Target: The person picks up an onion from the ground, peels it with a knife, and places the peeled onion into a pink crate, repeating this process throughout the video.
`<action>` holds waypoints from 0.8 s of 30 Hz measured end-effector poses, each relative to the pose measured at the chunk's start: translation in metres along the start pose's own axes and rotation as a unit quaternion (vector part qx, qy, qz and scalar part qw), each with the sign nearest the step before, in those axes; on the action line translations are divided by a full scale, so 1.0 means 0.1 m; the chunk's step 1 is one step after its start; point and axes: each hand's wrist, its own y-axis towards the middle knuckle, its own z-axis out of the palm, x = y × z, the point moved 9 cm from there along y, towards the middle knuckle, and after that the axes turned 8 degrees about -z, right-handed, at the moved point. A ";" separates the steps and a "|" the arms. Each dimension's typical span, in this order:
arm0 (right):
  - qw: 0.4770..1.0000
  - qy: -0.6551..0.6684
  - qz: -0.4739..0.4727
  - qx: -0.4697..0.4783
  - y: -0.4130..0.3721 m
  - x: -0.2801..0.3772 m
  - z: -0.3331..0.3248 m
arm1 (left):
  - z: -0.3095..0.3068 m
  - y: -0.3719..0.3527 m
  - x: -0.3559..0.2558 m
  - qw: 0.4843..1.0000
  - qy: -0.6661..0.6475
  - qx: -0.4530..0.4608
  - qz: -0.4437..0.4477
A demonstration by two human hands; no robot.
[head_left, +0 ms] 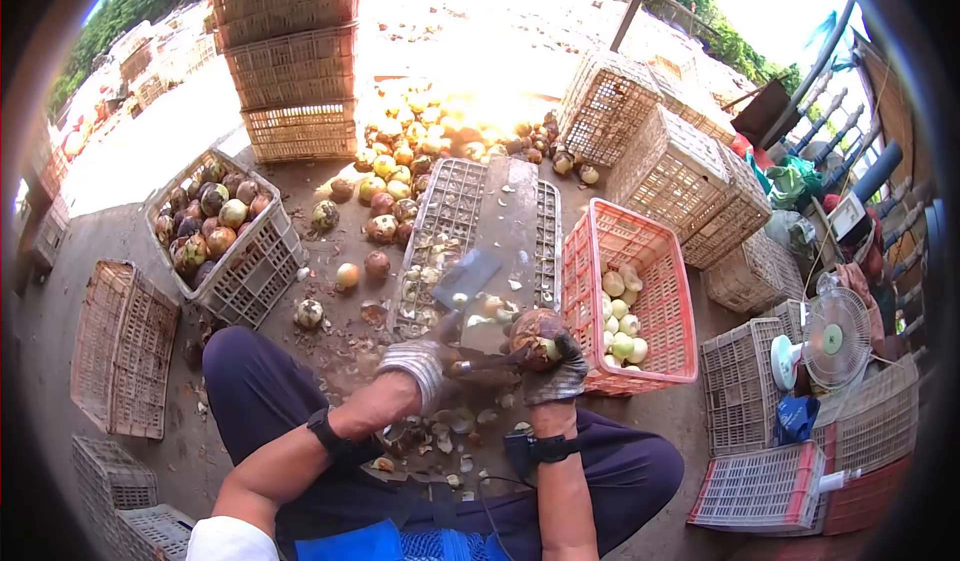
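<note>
My left hand (pixel 418 369), in a striped glove and partly blurred, is closed around the handle of a dark narrow-bladed knife (pixel 490 362). The blade reaches right, toward a round brown-skinned onion-like bulb (pixel 538 335). My right hand (pixel 558 373), also gloved, grips this bulb from its right and lower side. Just beyond my hands, a wide flat cleaver-like blade (pixel 467 279) is at the near end of a worn plank (pixel 508 201) on an upturned crate. Pale pieces sit near the bulb, too blurred to make out.
Right of my hands stands a red crate (pixel 640 223) with several pale peeled bulbs. A grey crate (pixel 250 279) of brown bulbs stands left. More bulbs (pixel 400 171) lie loose beyond. Peelings (pixel 440 436) litter the ground between my legs. Stacked crates (pixel 300 71) and a fan (pixel 835 338) stand around.
</note>
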 end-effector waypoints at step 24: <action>0.990 -0.061 -0.126 -0.021 -0.10 0.29 -0.04 | 0.40 -0.23 -0.45 0.971 -0.123 0.174 -0.111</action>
